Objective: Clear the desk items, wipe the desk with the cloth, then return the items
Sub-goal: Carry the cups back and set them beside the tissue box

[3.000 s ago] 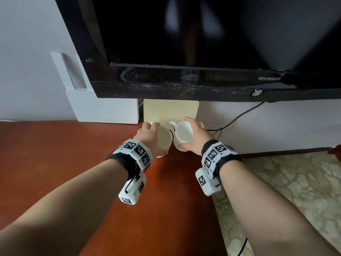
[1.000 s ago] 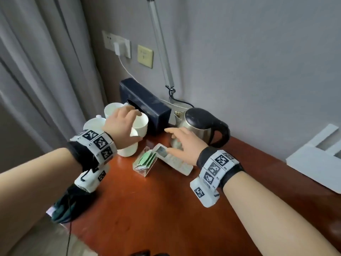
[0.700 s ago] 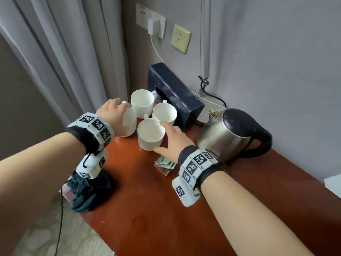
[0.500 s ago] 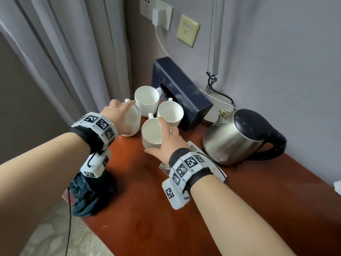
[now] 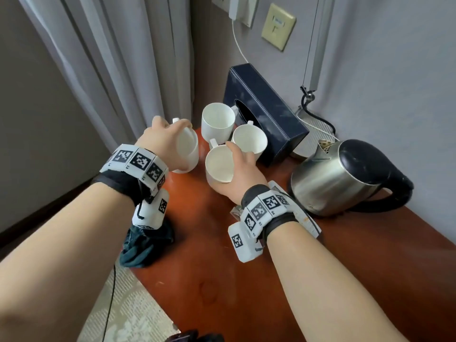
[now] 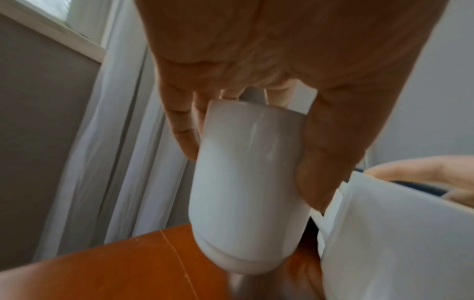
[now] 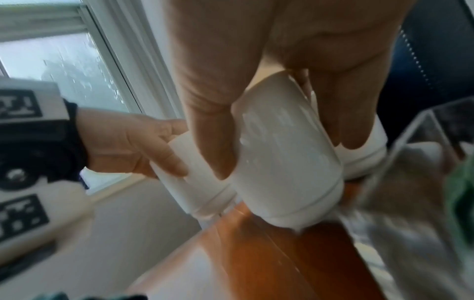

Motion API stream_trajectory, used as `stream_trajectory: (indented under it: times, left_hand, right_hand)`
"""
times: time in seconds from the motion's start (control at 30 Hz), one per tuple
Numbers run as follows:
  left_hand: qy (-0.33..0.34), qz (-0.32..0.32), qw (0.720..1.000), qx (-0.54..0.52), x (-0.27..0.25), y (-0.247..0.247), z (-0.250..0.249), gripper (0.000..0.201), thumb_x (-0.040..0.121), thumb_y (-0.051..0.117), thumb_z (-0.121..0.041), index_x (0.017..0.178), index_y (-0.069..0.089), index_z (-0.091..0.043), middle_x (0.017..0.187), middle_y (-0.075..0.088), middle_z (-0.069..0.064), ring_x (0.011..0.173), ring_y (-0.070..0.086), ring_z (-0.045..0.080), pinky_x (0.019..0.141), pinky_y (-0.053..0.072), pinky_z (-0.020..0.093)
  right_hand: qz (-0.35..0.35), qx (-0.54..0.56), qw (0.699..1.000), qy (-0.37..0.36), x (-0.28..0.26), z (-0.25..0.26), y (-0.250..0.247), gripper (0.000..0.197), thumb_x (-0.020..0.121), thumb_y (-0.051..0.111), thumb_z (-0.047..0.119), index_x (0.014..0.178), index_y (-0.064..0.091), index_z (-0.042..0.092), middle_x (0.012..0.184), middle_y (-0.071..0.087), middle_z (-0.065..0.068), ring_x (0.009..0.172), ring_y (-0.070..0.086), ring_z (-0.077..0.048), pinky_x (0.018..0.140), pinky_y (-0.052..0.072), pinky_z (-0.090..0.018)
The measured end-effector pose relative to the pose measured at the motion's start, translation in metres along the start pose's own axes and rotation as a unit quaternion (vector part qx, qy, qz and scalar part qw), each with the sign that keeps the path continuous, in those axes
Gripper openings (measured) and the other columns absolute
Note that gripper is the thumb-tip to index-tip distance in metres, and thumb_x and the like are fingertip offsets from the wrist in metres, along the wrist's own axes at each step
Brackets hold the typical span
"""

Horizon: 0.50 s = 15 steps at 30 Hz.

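Each hand's grip wraps one white mug.

Glossy white ceramic mugs, polished wood desk, brushed-steel kettle

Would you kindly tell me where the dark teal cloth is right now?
In the head view, the dark teal cloth lies bunched at the red-brown wooden desk's left edge, directly below the left wrist, nearer the camera than the four white mugs.
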<state>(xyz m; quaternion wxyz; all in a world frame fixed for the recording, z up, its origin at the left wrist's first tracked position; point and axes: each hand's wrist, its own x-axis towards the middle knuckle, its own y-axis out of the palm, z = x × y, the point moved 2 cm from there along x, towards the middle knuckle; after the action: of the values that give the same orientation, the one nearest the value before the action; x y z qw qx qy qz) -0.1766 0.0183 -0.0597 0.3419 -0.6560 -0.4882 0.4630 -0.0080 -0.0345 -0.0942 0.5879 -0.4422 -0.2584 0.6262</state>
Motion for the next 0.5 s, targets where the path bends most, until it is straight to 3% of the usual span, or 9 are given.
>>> stream_trajectory:
  times: [0.17,0.3,0.43,0.5]
  left_hand:
    - [-0.004,-0.051,0.997,-0.056,-0.041,-0.021,-0.005,0.075,0.068,0.075,-0.02,0.131,0.038,-0.039,0.123,0.033,0.008,0.109,0.047,0.032,0.079,0.045,0.037]
    - [0.028,-0.067,0.993,-0.096,-0.088,-0.028,-0.03,0.07,0.07,0.073,-0.022,0.129,0.04,-0.041,0.113,0.03,0.003,0.097,0.042,0.024,0.075,0.042,0.033]
    - [0.066,-0.074,0.985,-0.142,-0.144,-0.024,-0.065,0.072,0.07,0.074,-0.026,0.13,0.038,-0.042,0.112,0.028,0.0,0.097,0.043,0.023,0.077,0.04,0.031]
    - [0.088,-0.076,0.982,-0.148,-0.173,-0.021,-0.083,0.072,0.07,0.074,-0.026,0.13,0.038,-0.042,0.112,0.027,-0.001,0.096,0.043,0.023,0.078,0.039,0.03]
  right_hand:
    - [-0.068,0.076,0.994,-0.024,-0.027,0.007,-0.038,0.088,0.071,0.073,0.046,0.139,0.018,0.038,0.13,0.032,-0.006,0.097,0.058,-0.033,0.089,0.049,-0.036]
    - [-0.126,0.123,0.984,-0.039,-0.081,0.0,-0.08,0.087,0.071,0.074,0.045,0.139,0.02,0.036,0.127,0.033,-0.006,0.092,0.051,-0.025,0.086,0.042,-0.029]
    - [-0.168,0.115,0.978,-0.038,-0.147,-0.02,-0.111,0.089,0.068,0.075,0.045,0.139,0.02,0.037,0.132,0.032,-0.007,0.113,0.048,-0.026,0.093,0.039,-0.032]
    - [-0.191,0.098,0.976,-0.032,-0.184,-0.034,-0.122,0.089,0.067,0.075,0.045,0.138,0.022,0.037,0.128,0.034,-0.006,0.115,0.047,-0.027,0.095,0.039,-0.033]
